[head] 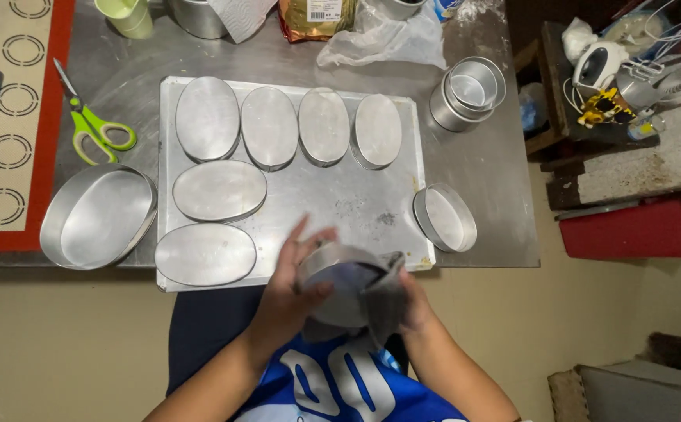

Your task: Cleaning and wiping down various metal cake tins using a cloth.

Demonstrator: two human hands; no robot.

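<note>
My left hand [290, 285] grips an oval metal pan [339, 283] just below the near edge of a metal baking tray [340, 199]. My right hand [413, 306] presses a grey cloth [383, 301] against the pan's inside, and the cloth hides most of that hand. On the tray lie several oval pans upside down: a row along the far side [269, 125] and two at the near left [206, 254].
A large oval pan [98, 216] and another oval pan [444, 217] sit open-side up beside the tray. Stacked round tins [465, 92] stand at the right. Green-handled scissors [90, 125], a baking mat [16, 101] and a plastic bag [379, 39] lie on the steel table [489, 168].
</note>
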